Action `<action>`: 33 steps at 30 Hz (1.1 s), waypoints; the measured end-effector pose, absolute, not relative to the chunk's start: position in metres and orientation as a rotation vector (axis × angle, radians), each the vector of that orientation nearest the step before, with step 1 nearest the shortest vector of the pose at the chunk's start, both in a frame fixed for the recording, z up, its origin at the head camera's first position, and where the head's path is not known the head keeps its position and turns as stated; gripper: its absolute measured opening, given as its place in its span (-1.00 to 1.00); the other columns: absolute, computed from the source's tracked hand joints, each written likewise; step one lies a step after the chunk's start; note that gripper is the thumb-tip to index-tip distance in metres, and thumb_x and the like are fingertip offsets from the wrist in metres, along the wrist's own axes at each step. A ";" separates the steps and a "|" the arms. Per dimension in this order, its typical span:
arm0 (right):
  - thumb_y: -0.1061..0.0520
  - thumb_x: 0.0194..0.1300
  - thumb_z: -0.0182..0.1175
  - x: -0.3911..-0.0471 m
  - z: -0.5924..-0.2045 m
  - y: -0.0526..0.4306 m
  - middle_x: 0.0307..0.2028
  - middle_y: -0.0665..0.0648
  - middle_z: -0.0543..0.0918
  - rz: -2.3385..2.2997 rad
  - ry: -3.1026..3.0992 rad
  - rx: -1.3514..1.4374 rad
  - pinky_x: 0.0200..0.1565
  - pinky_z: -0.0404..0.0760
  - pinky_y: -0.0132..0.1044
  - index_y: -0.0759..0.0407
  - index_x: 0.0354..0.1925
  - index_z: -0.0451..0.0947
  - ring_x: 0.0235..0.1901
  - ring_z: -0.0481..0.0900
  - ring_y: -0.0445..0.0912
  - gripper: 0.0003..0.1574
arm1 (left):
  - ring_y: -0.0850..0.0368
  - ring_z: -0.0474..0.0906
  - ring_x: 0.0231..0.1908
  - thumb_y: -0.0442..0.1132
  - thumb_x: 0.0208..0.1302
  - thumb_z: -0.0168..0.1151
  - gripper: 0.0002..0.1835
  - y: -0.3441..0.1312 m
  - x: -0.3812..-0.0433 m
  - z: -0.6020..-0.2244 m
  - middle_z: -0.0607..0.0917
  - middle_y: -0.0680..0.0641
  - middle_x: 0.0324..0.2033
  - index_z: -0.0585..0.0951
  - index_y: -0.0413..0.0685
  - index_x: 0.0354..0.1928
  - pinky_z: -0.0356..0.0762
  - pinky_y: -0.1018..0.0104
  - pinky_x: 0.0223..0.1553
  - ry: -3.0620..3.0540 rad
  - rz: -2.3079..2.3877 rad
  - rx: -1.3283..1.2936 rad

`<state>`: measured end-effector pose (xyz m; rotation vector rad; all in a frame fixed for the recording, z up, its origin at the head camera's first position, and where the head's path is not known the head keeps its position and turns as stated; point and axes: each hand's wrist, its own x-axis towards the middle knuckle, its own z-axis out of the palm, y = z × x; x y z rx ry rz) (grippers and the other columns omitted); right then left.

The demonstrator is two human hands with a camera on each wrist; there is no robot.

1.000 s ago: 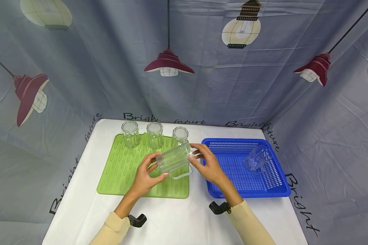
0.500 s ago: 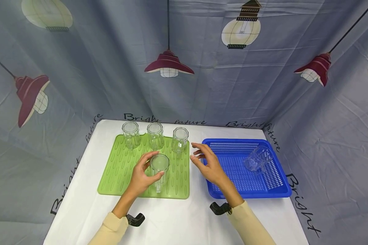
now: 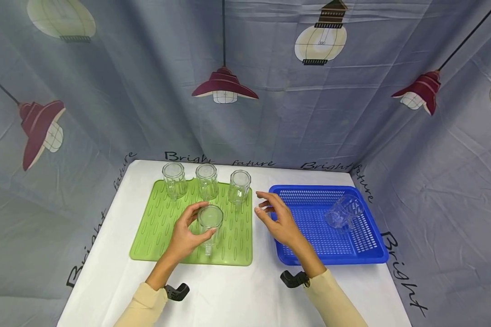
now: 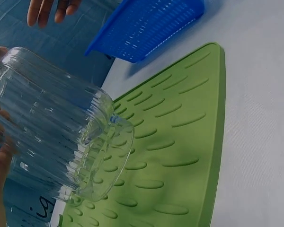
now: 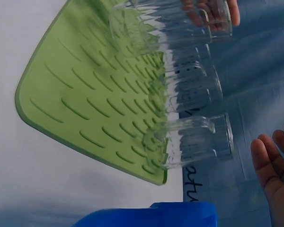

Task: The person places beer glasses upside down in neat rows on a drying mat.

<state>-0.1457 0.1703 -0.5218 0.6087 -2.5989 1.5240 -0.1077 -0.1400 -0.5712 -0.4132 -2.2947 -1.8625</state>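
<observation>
A clear glass mug [image 3: 210, 223] is held upright over the green ridged mat [image 3: 155, 231] by my left hand [image 3: 185, 236], thumb on one side and fingers on the other. Its handle faces me in the head view. Whether its lower end touches the mat I cannot tell. My right hand [image 3: 284, 225] hovers between mat and basket with loosely bent fingers and nothing in them. Along the mat's far edge stand three more glass mugs, a left one [image 3: 174, 181], a middle one [image 3: 207, 182] and a right one [image 3: 239, 188].
On the right of the white table [image 3: 229, 295] sits a blue perforated basket [image 3: 331, 261], with a glass mug [image 3: 338, 215] lying in it. A grey curtain [image 3: 270, 127] printed with lamps hangs behind and at both sides.
A second ago both hands held the mug tilted. The right hand has let go, and the left hand has turned the mug upright and brought it lower and leftward over the mat.
</observation>
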 end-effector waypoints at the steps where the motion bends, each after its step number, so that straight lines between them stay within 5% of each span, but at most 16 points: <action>1: 0.11 0.58 0.25 -0.146 -0.522 0.171 0.33 0.29 0.59 1.522 -2.596 0.611 0.21 0.78 -0.01 0.11 0.50 0.46 0.15 0.69 0.10 -0.40 | -0.05 0.56 0.33 -0.35 0.17 0.65 -0.17 -0.141 -0.108 -0.572 0.60 -0.13 0.40 0.49 0.04 0.48 0.44 0.57 0.43 -2.298 -1.858 -0.417; 5: 0.10 0.59 0.24 -0.146 -0.521 0.173 0.34 0.21 0.59 1.501 -2.596 0.605 0.21 0.77 -0.15 0.05 0.51 0.46 0.15 0.69 0.06 -0.40 | -0.06 0.57 0.33 -0.36 0.17 0.65 -0.19 -0.144 -0.109 -0.574 0.61 -0.14 0.38 0.51 0.03 0.45 0.44 0.58 0.43 -2.299 -1.857 -0.422; 12: 0.08 0.60 0.23 -0.143 -0.521 0.179 0.34 0.18 0.59 1.508 -2.622 0.559 0.25 0.76 -0.07 0.04 0.50 0.46 0.15 0.68 0.08 -0.41 | -0.13 0.56 0.35 -0.37 0.17 0.64 -0.23 -0.153 -0.112 -0.577 0.63 -0.14 0.37 0.54 0.01 0.42 0.43 0.59 0.44 -2.302 -1.805 -0.426; 23: 0.07 0.62 0.20 -0.139 -0.525 0.193 0.33 0.14 0.61 1.469 -2.639 0.517 0.25 0.74 0.08 -0.04 0.50 0.47 0.18 0.68 0.06 -0.44 | 0.19 0.55 0.29 -0.35 0.15 0.66 -0.25 -0.169 -0.123 -0.580 0.66 -0.12 0.34 0.56 0.02 0.39 0.46 0.57 0.34 -2.293 -1.762 -0.372; 33: 0.05 0.65 0.17 -0.131 -0.533 0.210 0.36 0.12 0.61 1.437 -2.678 0.470 0.28 0.74 0.06 -0.09 0.52 0.45 0.20 0.66 0.09 -0.44 | -0.11 0.57 0.33 -0.37 0.12 0.67 -0.24 -0.189 -0.133 -0.578 0.63 -0.13 0.36 0.56 -0.01 0.38 0.48 0.58 0.35 -2.308 -1.748 -0.256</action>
